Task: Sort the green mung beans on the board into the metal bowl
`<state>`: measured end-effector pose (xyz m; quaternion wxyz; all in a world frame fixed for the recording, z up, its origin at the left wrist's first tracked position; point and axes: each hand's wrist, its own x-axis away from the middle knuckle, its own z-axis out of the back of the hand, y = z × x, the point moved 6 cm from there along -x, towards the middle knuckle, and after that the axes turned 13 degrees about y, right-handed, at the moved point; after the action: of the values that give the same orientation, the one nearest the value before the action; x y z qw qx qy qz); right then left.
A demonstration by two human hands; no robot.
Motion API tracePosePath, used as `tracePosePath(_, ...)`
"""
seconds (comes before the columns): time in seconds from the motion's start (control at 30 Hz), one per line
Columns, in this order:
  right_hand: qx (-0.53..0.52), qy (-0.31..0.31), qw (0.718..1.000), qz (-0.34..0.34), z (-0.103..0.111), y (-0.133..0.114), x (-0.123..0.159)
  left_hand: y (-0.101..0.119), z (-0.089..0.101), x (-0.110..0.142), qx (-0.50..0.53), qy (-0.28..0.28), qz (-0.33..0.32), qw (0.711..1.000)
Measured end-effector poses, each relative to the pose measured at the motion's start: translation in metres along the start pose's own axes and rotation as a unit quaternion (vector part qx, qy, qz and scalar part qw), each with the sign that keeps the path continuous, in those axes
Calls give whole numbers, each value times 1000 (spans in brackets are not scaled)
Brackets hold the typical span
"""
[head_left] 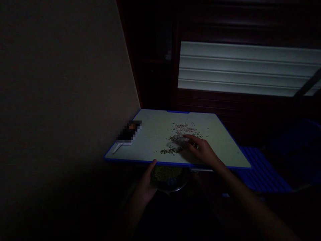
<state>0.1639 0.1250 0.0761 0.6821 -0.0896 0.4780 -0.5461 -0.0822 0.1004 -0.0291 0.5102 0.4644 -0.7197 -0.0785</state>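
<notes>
A small white table with a blue rim [220, 134] stands against the wall in a dark room. Small greenish-brown grains [175, 140] lie scattered over its middle. My right hand [200, 149] rests on the table among the grains, its fingers stretched out and lying flat on them. My left hand [146, 185] holds a round metal bowl [173, 184] just under the table's near edge, thumb up against the rim. The bowl holds a heap of the same grains [167, 173].
A dark phone-like object [129, 132] lies at the table's left side, with a white cable end [117, 147] beside it. A blue plastic chair [263, 170] stands to the right. The wall [62, 83] runs along the left; a lit window strip [245, 70] is behind.
</notes>
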Motion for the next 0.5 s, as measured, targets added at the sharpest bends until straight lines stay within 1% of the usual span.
tracePosePath(0.13, -6, 68, 997, -34, 10, 12, 21, -7, 9, -15, 20, 12, 22, 999)
tracePosePath(0.3, -7, 132, 989, -66, 21, 26, 38, -13, 11, -21, 33, 23, 30, 999)
tracePosePath(0.4, -10, 133, 989, -58, 19, 22, 40, -15, 12, -24, 32, 38, 28, 998)
tracePosePath(0.5, -19, 116, 992, -37, 10, 12, 40, -16, 18, -27, 25, 63, 16, 998)
